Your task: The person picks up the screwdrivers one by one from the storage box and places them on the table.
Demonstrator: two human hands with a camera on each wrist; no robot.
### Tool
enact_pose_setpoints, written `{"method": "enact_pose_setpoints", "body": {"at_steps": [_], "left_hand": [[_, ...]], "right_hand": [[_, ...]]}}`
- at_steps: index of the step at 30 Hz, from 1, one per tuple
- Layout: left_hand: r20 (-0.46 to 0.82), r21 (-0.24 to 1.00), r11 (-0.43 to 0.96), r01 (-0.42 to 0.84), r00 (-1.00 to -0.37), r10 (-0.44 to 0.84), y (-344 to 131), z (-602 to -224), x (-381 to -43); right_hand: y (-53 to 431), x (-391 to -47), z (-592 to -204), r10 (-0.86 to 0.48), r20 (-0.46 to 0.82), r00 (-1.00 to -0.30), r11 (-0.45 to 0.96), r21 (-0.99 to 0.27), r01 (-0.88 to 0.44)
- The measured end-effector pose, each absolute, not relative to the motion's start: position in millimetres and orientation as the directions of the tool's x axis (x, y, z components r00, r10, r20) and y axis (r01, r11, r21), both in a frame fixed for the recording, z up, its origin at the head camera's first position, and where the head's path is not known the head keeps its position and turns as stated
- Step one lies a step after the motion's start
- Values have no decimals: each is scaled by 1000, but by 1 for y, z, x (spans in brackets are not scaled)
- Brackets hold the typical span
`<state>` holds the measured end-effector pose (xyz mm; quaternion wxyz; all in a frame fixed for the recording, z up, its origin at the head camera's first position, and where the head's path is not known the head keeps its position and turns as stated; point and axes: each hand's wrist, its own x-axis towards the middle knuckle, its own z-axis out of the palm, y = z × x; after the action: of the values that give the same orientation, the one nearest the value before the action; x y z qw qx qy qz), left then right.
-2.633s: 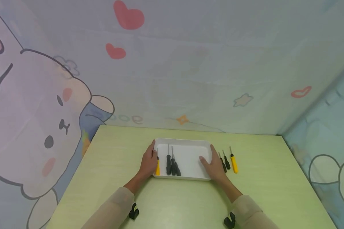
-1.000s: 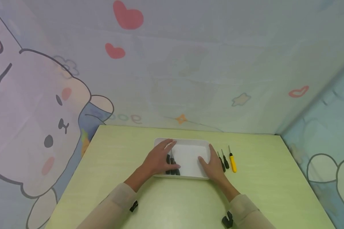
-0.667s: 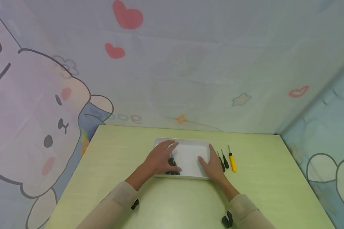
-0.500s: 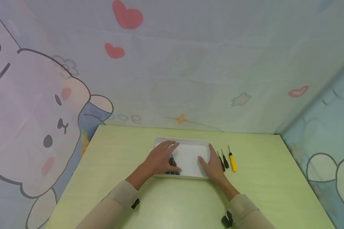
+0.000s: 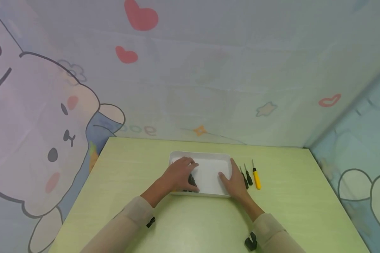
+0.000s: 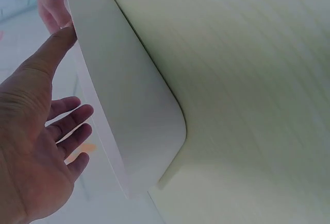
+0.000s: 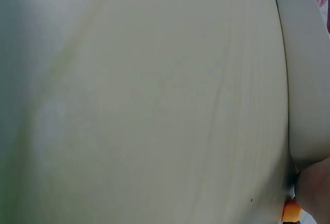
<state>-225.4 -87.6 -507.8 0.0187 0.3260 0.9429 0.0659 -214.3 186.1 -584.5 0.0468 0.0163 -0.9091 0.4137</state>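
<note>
A shallow white tray [image 5: 211,174] sits on the table in the head view. Over its left part is my left hand [image 5: 178,175], fingers bent down above black-handled screwdrivers [image 5: 192,180], which it mostly hides. The left wrist view shows the fingers of this hand [image 6: 36,136] loosely curled with nothing between them, and the thumb at the rim of the tray [image 6: 124,80]. My right hand [image 5: 235,181] grips the tray's right end, thumb over the rim. In the right wrist view, only part of this hand [image 7: 315,190] shows at the tray's corner.
To the right of the tray lie a yellow-handled screwdriver [image 5: 257,180] and two black-handled screwdrivers [image 5: 249,178] on the light green table [image 5: 206,225]. A printed cloth wall [image 5: 209,88] rises behind the table's far edge.
My left hand has left the tray's left rim and moved right over the screwdrivers inside; its fingers have since bent further. The right hand keeps its grip on the tray.
</note>
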Motion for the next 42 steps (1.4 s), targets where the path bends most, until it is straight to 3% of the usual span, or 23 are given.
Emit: {"method": "enact_pose_setpoints", "body": {"at_steps": [5,14,42], "left_hand": [[-24,56,770,635,-771,637,-84,-509,-227],[-44,47,753,657,-752,658,-83,-511,-227],[-63,-97,757,646,-763,643,-76,-522,-229]], "right_hand": [[187,-214,-584,8,89,-996,657,-752,-62],[186,-214,-584,-1,87,-996,662,-747,-66],[186,-215,-585,8,86,-996,654,-754,-60]]}}
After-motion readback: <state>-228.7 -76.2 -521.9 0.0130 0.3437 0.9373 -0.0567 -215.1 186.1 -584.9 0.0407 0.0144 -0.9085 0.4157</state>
